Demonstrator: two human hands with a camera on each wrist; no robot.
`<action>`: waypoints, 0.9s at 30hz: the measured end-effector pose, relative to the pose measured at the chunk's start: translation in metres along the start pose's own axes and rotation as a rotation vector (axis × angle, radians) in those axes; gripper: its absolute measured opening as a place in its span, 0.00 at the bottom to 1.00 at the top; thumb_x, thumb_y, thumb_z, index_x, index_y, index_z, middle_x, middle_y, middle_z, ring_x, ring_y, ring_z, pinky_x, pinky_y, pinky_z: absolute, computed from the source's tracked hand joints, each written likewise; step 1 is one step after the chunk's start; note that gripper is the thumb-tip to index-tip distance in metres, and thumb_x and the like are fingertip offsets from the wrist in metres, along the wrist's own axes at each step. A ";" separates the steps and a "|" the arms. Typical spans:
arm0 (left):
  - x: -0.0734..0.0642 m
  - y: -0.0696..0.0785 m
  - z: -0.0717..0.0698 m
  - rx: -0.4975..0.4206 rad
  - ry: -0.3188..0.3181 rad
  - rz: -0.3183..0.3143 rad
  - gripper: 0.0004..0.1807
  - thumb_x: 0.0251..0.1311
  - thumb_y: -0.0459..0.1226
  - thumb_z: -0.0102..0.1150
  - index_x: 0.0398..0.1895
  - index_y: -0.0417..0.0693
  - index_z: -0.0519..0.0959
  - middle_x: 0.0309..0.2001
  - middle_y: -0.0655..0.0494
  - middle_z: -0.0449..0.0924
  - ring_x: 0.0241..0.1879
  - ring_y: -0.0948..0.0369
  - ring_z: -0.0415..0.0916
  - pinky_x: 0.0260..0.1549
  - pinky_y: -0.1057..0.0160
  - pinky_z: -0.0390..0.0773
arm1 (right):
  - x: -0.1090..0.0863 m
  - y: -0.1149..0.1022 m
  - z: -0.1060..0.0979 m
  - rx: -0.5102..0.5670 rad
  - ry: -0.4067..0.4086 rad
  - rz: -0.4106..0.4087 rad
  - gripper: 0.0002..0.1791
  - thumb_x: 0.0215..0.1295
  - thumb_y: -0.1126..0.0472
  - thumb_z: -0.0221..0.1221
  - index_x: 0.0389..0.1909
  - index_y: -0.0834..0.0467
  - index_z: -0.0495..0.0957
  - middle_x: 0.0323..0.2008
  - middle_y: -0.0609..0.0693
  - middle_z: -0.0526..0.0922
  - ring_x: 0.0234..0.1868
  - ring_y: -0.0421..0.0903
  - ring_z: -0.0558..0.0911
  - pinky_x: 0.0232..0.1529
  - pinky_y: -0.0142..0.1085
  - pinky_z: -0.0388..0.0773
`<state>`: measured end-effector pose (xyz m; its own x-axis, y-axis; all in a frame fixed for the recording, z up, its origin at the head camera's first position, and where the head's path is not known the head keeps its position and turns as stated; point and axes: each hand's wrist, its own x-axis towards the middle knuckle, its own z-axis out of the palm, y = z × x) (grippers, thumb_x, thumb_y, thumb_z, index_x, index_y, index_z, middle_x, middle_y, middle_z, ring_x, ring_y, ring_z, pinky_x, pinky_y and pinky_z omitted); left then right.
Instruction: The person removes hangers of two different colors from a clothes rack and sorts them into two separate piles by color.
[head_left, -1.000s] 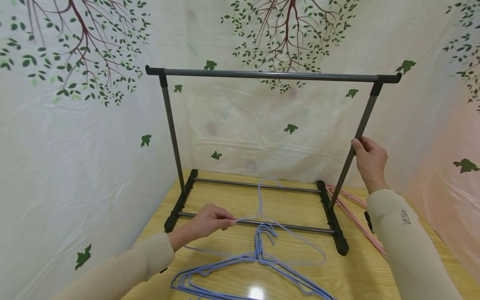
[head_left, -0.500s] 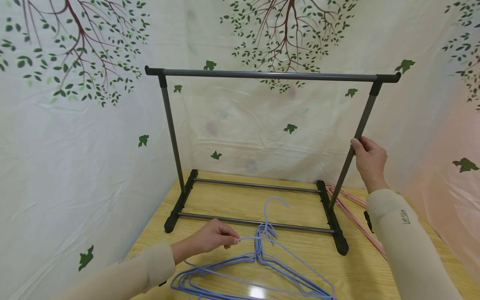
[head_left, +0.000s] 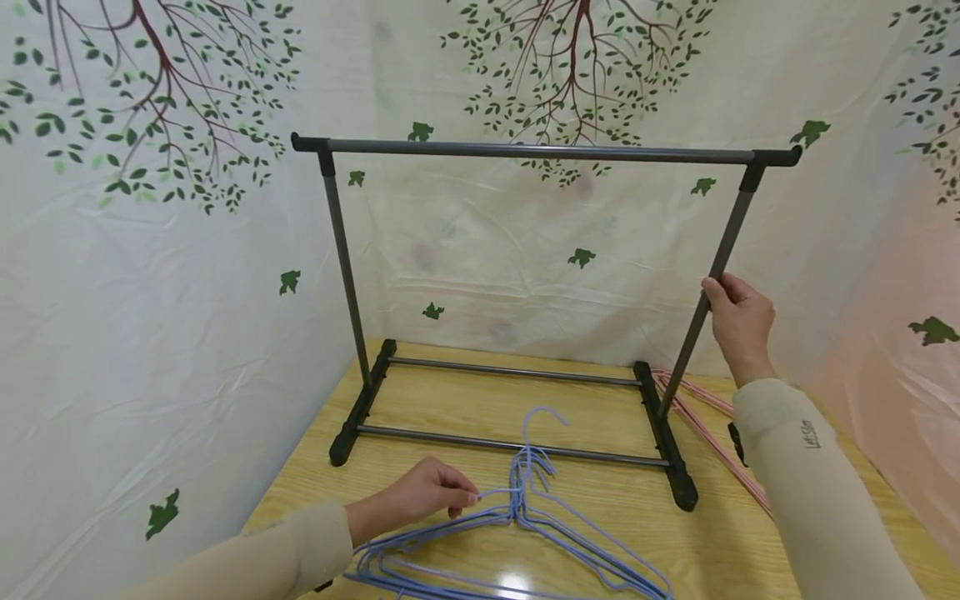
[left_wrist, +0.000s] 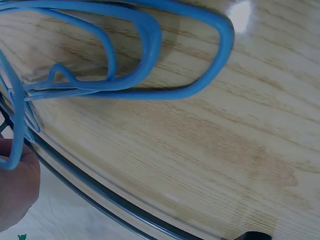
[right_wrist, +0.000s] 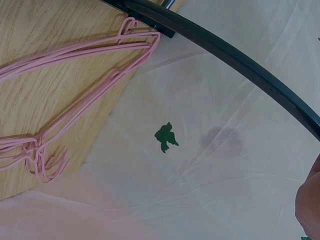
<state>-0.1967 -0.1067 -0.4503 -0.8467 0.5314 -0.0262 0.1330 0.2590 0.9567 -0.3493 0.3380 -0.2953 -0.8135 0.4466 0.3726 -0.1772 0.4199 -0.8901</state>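
Observation:
My left hand pinches one shoulder of a blue wire clothes hanger, whose hook points up. That hanger lies low over a pile of several blue hangers on the table, overlapping them. In the left wrist view the pile's rounded ends fill the upper left, and part of the hand shows at the left edge. My right hand grips the right upright of a dark metal garment rack. The right wrist view shows this upright and a bit of the hand.
Several pink hangers lie on the wooden table to the right of the rack. The rack's black feet and two low crossbars stand behind the blue pile. A leaf-patterned curtain surrounds the table.
My left hand has come down and nearer with the hanger, from over the rack's front crossbar onto the blue pile. The right hand stays on the upright.

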 end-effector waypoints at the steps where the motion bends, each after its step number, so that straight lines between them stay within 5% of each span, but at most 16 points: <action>1: 0.001 -0.002 0.001 0.014 0.009 -0.006 0.09 0.62 0.30 0.63 0.38 0.29 0.85 0.26 0.36 0.81 0.24 0.64 0.75 0.27 0.68 0.76 | 0.000 0.000 0.000 0.000 0.001 -0.002 0.28 0.69 0.43 0.58 0.61 0.58 0.79 0.41 0.36 0.83 0.39 0.29 0.80 0.43 0.21 0.77; 15: 0.010 -0.016 -0.002 0.427 -0.002 0.094 0.04 0.60 0.36 0.68 0.32 0.45 0.89 0.28 0.63 0.85 0.27 0.72 0.76 0.29 0.70 0.78 | 0.000 0.000 0.001 0.006 -0.009 0.011 0.29 0.69 0.43 0.58 0.62 0.57 0.78 0.43 0.36 0.83 0.39 0.29 0.80 0.43 0.21 0.77; 27: 0.010 -0.015 0.004 0.619 0.033 0.053 0.03 0.56 0.39 0.71 0.26 0.54 0.89 0.25 0.71 0.82 0.26 0.73 0.74 0.27 0.69 0.76 | 0.000 0.000 -0.001 0.004 -0.026 0.032 0.30 0.69 0.42 0.58 0.63 0.57 0.78 0.46 0.40 0.84 0.41 0.31 0.81 0.46 0.24 0.79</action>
<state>-0.2050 -0.1022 -0.4656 -0.8451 0.5334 0.0356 0.4411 0.6581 0.6102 -0.3492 0.3389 -0.2950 -0.8331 0.4387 0.3368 -0.1531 0.4022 -0.9026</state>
